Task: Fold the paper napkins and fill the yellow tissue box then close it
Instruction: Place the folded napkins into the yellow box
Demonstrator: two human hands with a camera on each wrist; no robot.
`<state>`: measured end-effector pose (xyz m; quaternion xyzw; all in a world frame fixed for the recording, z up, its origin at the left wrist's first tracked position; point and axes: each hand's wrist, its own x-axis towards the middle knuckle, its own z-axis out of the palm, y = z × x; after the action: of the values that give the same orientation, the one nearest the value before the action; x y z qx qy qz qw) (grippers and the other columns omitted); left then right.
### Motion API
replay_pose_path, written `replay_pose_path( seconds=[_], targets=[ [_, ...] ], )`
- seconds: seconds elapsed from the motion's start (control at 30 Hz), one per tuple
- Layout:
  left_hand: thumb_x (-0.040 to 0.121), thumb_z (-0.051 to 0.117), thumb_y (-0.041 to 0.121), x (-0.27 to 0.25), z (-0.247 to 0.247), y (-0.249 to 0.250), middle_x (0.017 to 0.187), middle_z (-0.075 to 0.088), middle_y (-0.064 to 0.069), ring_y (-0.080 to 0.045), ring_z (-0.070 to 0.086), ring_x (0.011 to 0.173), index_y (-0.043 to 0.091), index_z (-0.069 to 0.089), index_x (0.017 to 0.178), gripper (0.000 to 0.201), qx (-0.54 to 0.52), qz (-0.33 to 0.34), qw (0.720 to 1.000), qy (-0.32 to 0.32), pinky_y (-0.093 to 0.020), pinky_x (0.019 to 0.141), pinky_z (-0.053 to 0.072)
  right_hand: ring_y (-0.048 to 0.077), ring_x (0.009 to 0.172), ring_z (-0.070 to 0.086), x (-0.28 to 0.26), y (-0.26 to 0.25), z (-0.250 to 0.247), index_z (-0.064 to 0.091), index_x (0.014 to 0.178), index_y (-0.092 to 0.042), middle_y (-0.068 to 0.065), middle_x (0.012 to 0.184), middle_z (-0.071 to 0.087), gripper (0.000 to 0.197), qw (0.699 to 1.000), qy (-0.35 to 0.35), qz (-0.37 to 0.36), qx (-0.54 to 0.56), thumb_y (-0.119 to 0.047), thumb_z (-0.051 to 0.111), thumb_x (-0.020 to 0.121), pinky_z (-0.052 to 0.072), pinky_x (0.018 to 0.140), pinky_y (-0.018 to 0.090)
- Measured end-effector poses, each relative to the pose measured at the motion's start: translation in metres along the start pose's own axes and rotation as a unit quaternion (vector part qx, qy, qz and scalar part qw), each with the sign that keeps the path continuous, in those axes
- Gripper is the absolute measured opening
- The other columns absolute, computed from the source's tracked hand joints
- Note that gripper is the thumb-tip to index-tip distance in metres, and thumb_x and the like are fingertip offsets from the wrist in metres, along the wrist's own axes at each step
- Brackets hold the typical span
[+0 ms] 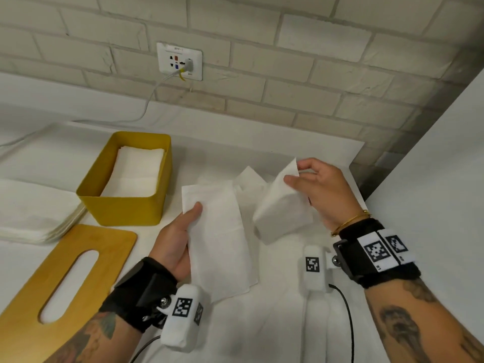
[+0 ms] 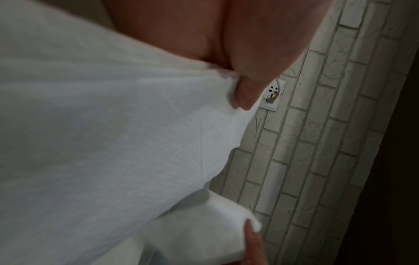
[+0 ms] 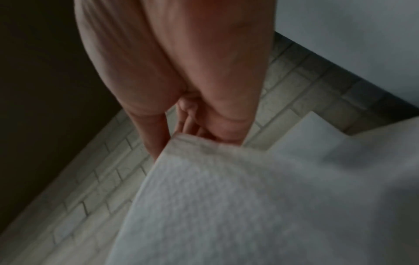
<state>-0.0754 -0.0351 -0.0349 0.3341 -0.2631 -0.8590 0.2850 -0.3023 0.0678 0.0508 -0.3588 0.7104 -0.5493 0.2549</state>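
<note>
Head view: my left hand (image 1: 180,237) grips a folded napkin (image 1: 220,239); right hand (image 1: 318,189) pinches another napkin (image 1: 284,205) by its corner. Box (image 1: 125,205) at 10 o'clock, part-filled. Paper is light, limp, tearable; I'd hold edges.

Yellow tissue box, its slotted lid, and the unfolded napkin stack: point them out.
yellow tissue box (image 1: 125,209): head view, front wall.
slotted lid (image 1: 110,241): head view, wood beside slot.
unfolded napkin stack (image 1: 31,205): head view, top sheet.

No words or numbers can be read. The white wall socket plate (image 1: 179,61) carries a small label strip along its top, too blurred to make out. The white wrist-camera housings (image 1: 313,264) bear black-and-white square coded markers only.
</note>
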Motion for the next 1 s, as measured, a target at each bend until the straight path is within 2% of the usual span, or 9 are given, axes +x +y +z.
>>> replay_pose_path(
  seconds=[0.1,0.2,0.33,0.47,0.57,0.73,0.8,0.9,1.0],
  targets=[
    [0.100,0.057,0.034,0.003,0.008,-0.002,0.122,0.072,-0.015,-0.034,0.070,0.111,0.009,0.065,0.130,0.039,-0.008,-0.016,1.000,-0.016,-0.049,0.097,0.052,0.021,0.089,0.074,-0.016,-0.039,0.004,0.061,0.119,-0.020,0.007,0.099,0.079,0.037,0.984,-0.066,-0.072,0.150,-0.002,0.069,0.088,0.060,0.073,0.037],
    [0.104,0.051,0.036,0.005,0.014,-0.004,0.125,0.070,-0.017,-0.035,0.070,0.112,0.008,0.063,0.134,0.043,-0.014,-0.025,0.999,-0.038,-0.046,0.090,0.055,0.021,0.090,0.074,-0.028,-0.049,0.013,0.056,0.128,-0.020,0.011,0.103,0.077,0.051,0.960,-0.112,-0.076,0.246,-0.005,0.069,0.081,0.061,0.071,0.032],
    [0.108,0.039,0.039,0.007,0.022,-0.009,0.114,0.075,-0.013,-0.029,0.074,0.100,0.005,0.057,0.140,0.049,-0.029,-0.033,0.996,-0.084,-0.039,0.079,0.060,0.021,0.085,0.075,-0.029,-0.005,0.040,0.056,0.131,-0.019,0.010,0.098,0.078,0.050,0.982,-0.100,0.028,0.156,0.001,0.071,0.087,0.059,0.069,0.030],
    [0.106,0.040,0.050,0.003,0.023,-0.009,0.138,0.062,-0.020,-0.037,0.059,0.128,0.007,0.056,0.142,0.059,-0.011,-0.042,0.992,-0.119,-0.049,0.107,0.047,0.023,0.093,0.075,-0.034,0.037,0.056,0.060,0.127,-0.025,0.008,0.100,0.077,0.045,0.989,-0.065,0.096,0.097,-0.007,0.075,0.088,0.059,0.081,0.036],
    [0.105,0.039,0.056,0.008,0.017,-0.013,0.144,0.056,-0.021,-0.038,0.053,0.135,0.009,0.052,0.146,0.065,-0.012,-0.046,0.991,-0.122,-0.053,0.116,0.037,0.023,0.094,0.074,-0.034,0.046,0.058,0.061,0.122,-0.029,0.007,0.099,0.077,0.042,0.990,-0.057,0.097,0.085,-0.009,0.076,0.088,0.056,0.080,0.035],
    [0.098,0.025,0.071,0.013,0.019,-0.016,0.138,0.062,-0.020,-0.035,0.061,0.127,0.013,0.057,0.142,0.079,0.003,-0.038,0.992,-0.118,-0.049,0.104,0.050,0.023,0.097,0.074,-0.034,0.051,0.058,0.059,0.121,-0.032,0.005,0.098,0.077,0.043,0.993,-0.047,0.092,0.053,-0.012,0.077,0.087,0.058,0.093,0.047],
    [0.100,0.032,0.065,0.011,0.021,-0.015,0.135,0.064,-0.020,-0.036,0.062,0.125,0.011,0.058,0.139,0.072,0.011,-0.030,0.993,-0.109,-0.050,0.105,0.048,0.022,0.096,0.074,-0.034,0.051,0.058,0.058,0.123,-0.032,0.003,0.097,0.078,0.044,0.993,-0.046,0.096,0.048,-0.014,0.077,0.088,0.058,0.092,0.046],
    [0.104,0.048,0.040,0.009,0.021,-0.015,0.131,0.066,-0.020,-0.038,0.064,0.122,0.007,0.056,0.140,0.050,0.032,-0.020,0.996,-0.079,-0.053,0.108,0.045,0.016,0.092,0.075,-0.036,0.049,0.060,0.055,0.127,-0.030,-0.002,0.096,0.079,0.049,0.991,-0.046,0.103,0.066,-0.017,0.079,0.086,0.058,0.081,0.035],
    [0.105,0.048,0.034,0.009,0.022,-0.013,0.127,0.069,-0.019,-0.038,0.067,0.117,0.008,0.057,0.137,0.042,0.041,-0.007,0.997,-0.068,-0.052,0.102,0.051,0.017,0.096,0.075,-0.043,0.050,0.065,0.049,0.130,-0.034,-0.001,0.102,0.078,0.065,0.989,-0.048,0.115,0.073,-0.019,0.086,0.079,0.060,0.089,0.042]
  ],
)
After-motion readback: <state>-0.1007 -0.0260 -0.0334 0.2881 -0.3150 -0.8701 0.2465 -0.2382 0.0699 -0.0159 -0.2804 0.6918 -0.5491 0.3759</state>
